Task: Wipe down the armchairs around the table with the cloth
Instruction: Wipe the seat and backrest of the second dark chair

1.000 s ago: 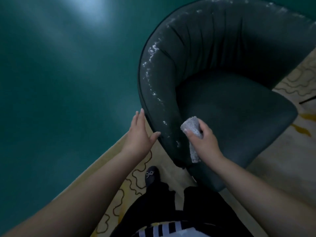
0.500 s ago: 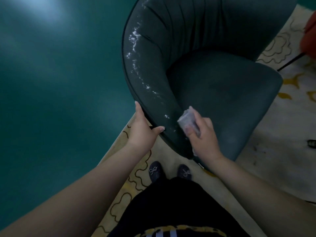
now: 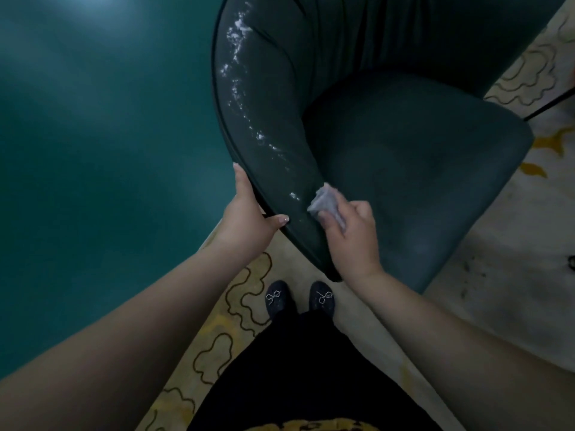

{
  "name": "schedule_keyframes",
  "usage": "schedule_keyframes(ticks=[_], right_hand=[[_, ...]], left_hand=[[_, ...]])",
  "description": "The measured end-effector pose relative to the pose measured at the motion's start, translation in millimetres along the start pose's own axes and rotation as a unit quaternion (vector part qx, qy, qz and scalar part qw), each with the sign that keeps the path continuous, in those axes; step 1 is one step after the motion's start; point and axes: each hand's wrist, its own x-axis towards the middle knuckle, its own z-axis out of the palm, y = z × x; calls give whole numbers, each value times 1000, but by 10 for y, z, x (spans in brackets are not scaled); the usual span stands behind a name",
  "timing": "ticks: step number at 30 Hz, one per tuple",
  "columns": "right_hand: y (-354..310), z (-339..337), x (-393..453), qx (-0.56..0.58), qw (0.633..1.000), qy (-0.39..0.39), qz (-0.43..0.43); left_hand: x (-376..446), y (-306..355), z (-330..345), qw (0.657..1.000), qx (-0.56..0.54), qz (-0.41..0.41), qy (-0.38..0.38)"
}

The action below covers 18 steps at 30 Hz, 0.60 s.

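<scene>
Fingers of the right hand (image 3: 351, 241) curl round a small bunched cloth (image 3: 325, 204) and press it against the inner face of the near armrest of a dark green armchair (image 3: 404, 157), close to the armrest's front end. On the outer side of that same armrest, the left hand (image 3: 249, 219) grips the piped edge, fingers straight along the outside and the thumb hooked over the top. This armrest is the long curved part in view: it runs from its blunt end near the person's shoes (image 3: 300, 298) up and away toward the chair's back, and a broken line of pale specks (image 3: 249, 119) follows its top surface. From the armrest the seat opens to the right, its front edge toward the patterned rug (image 3: 497, 290). Beside the rug on the left lies a smooth teal floor (image 3: 93, 150). Compared with half a second ago, the left hand has closed more firmly onto the armrest edge, and the cloth sits a little higher on the inner face. Both shoes now show fully below the armrest's tip, and the chair fills more of the upper view.
</scene>
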Motion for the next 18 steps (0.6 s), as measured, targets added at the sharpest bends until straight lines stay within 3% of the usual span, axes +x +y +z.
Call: schedule_keyframes(ticks=[3,7,8,13,14,18], right_hand=[[-6,-45,94,57,997,11,60],[-88,-54,-150,3,991,-28,-132],[-87,-31,-105,-14,990,-27,-140],[-91,27,263,76,997,-3,14],[-99,1,218,81,997,-7,1],[-91,-32,-43,-12,979,-41,-198]], left_hand=[[3,-7,-24,1000,-7,-3,-7],[24,-17,-34,1000,-10,-10,-4],[30,-20,-29,1000,-18,-14,-5],[34,-36,-19,999,-42,-16,-5],[37,-43,-19,999,-44,-15,-9],[53,-95,-25,998,-58,-7,-13]])
